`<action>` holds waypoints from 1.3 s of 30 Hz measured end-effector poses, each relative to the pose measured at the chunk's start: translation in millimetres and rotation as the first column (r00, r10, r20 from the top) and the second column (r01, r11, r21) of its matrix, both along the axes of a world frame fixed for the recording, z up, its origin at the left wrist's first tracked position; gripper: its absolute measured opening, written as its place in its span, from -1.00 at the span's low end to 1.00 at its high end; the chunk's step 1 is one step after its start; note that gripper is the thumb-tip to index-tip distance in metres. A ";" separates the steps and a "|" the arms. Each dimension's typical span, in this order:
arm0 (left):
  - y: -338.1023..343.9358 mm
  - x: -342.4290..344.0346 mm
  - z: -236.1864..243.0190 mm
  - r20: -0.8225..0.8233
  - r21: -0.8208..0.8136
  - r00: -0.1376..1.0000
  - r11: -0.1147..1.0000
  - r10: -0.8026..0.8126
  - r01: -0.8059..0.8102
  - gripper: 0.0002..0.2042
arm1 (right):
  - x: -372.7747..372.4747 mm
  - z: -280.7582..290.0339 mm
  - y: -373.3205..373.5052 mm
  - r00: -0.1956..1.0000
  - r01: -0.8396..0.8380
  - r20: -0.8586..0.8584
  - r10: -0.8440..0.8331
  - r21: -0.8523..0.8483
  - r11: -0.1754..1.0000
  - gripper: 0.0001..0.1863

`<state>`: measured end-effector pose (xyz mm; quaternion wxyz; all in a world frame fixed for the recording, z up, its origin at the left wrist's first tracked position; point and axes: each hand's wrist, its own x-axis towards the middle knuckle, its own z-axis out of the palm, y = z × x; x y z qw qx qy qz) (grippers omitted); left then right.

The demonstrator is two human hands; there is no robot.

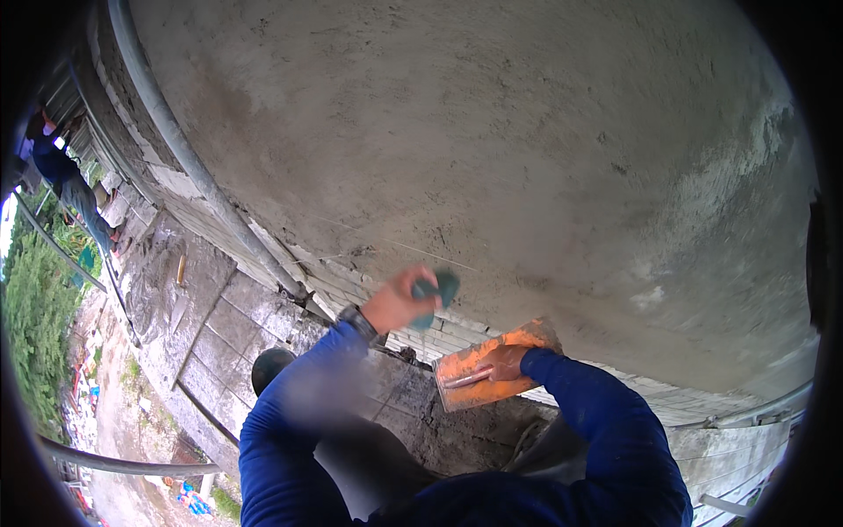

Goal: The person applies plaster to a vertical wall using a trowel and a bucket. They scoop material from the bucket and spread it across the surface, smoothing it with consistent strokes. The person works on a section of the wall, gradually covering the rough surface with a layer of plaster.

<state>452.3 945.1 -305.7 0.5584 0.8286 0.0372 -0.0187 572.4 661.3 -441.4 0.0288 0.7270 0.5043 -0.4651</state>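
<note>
My left hand [397, 301], with a dark band at the wrist, is closed round a small green rounded thing [442, 290], too blurred to name more exactly. It is close to the grey plastered wall [492, 158]; I cannot tell whether it touches. My right hand [506, 361] grips the handle of an orange plastering float [457, 397] smeared with grey mortar. The float is tilted, lower and to the right of my left hand, by the lower edge of the plaster. Below that edge, bare blockwork [479, 327] shows.
A metal pole [162, 110] slants along the wall's left side. Scaffold planks [228, 321] run below, with a dark round thing [270, 369] beside my left arm. Another person [70, 171] stands far left. A rail [127, 464] borders the drop to littered ground.
</note>
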 end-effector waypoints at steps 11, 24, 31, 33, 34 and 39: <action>21.0 34.7 -44.4 -0.011 -0.696 0.954 0.683 0.300 -0.223 -0.74 | -8.4 -1.1 -5.8 0.997 0.032 -0.074 -0.025 0.083 0.996 -0.52; 32.7 18.6 -77.8 0.165 -0.073 0.923 0.938 0.348 -0.340 -0.71 | -15.9 12.2 -19.9 0.994 0.099 0.024 -0.108 0.237 0.966 -0.55; 126.3 -91.7 -124.5 0.157 -0.112 0.851 0.866 0.500 -0.488 -0.71 | -11.4 145.8 -14.6 0.850 0.247 0.189 -0.491 0.680 0.690 -0.57; 133.1 -133.3 -143.6 0.170 -0.101 0.815 0.832 0.554 -0.545 -0.74 | -3.3 165.6 -21.6 0.792 0.083 0.249 -0.557 0.861 0.502 -0.58; 132.5 -154.1 -147.1 0.159 -0.084 0.785 0.800 0.599 -0.594 -0.75 | 1.2 172.6 -25.2 0.730 0.009 0.311 -0.608 0.885 0.465 -0.59; 120.6 -222.8 -170.9 0.287 0.097 0.572 0.571 0.768 -0.815 -0.69 | 40.2 192.1 -16.2 0.530 -0.020 0.203 -0.823 0.974 0.227 -0.57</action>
